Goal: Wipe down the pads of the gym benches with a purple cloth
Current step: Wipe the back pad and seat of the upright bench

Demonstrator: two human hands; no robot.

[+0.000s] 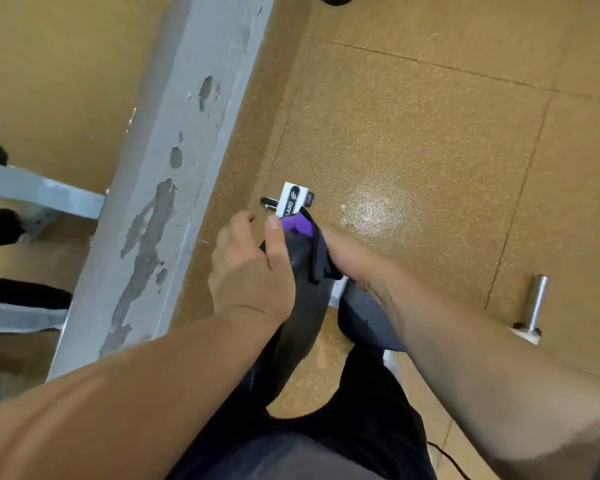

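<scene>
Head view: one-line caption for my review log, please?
Left hand grips the black bench pad while the right hand presses a purple cloth against its end.

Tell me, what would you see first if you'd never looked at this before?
In the middle, the left hand grips the end of a dark pad, and a purple cloth lies over the right hand beside it. On the left, a grey beam with chipped paint slants across the tan floor. A shiny peg sticks up on the right.
</scene>
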